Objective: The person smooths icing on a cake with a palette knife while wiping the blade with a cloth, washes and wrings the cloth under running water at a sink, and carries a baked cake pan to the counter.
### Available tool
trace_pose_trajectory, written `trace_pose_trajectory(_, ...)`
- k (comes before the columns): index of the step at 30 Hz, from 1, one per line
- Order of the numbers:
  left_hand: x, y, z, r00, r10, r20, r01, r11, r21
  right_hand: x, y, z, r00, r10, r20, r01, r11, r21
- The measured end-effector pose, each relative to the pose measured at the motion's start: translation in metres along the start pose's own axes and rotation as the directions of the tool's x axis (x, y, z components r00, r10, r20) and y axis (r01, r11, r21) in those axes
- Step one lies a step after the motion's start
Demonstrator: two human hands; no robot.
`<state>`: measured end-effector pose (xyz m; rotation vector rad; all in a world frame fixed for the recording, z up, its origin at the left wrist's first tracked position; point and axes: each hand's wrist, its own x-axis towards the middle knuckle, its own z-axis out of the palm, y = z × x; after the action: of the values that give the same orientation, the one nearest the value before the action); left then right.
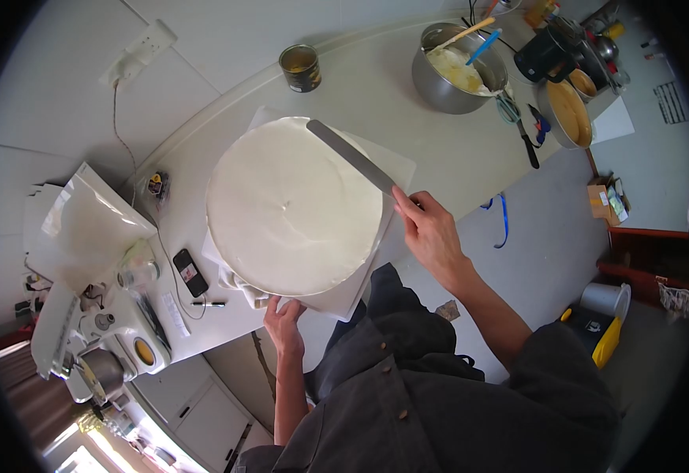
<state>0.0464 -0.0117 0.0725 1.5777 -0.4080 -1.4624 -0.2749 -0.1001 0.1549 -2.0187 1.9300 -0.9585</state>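
A large round cake (281, 213) covered in smooth white cream lies in front of me, with a small peak near its middle. My right hand (429, 229) grips an icing spatula (352, 159). Its long metal blade lies over the cake's upper right edge. At the near edge, my left hand (284, 319) has its fingers curled in under the cake's rim, beside a bunched pale cloth (238, 285). What those fingers hold is hidden. White sheets or boards (392, 162) stick out from beneath the cake.
A metal mixing bowl (439, 88) of cream with utensils stands back right, near a whisk (508, 109) and a pan (571, 118). An open tin (301, 69) is behind the cake. At left are a phone (190, 273), a cable and a stand mixer (96, 339).
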Motion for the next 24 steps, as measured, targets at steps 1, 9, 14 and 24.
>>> trace_pose_trajectory(1, 0.000, 0.000, 0.000, 1.000, 0.000, -0.003, 0.000, 1.000, -0.001, -0.001, -0.002, -0.001, 1.000, -0.002, 0.002, 0.002, 1.000, 0.002)
trace_pose_trajectory(9, 0.002, -0.006, -0.004, 1.000, 0.009, -0.014, -0.009, 1.000, 0.010, -0.018, -0.023, -0.007, 0.994, -0.051, 0.100, 0.046, 0.997, 0.060)
trace_pose_trajectory(14, 0.007, -0.006, -0.010, 1.000, 0.021, -0.013, -0.021, 1.000, -0.004, -0.037, -0.045, -0.019, 0.975, -0.069, 0.212, 0.042, 0.991, 0.130)
trace_pose_trajectory(24, 0.012, 0.007, -0.018, 0.986, 0.093, -0.138, -0.093, 0.996, 0.006, 0.008, -0.014, -0.029, 0.999, -0.047, -0.019, 0.049, 0.989, 0.137)
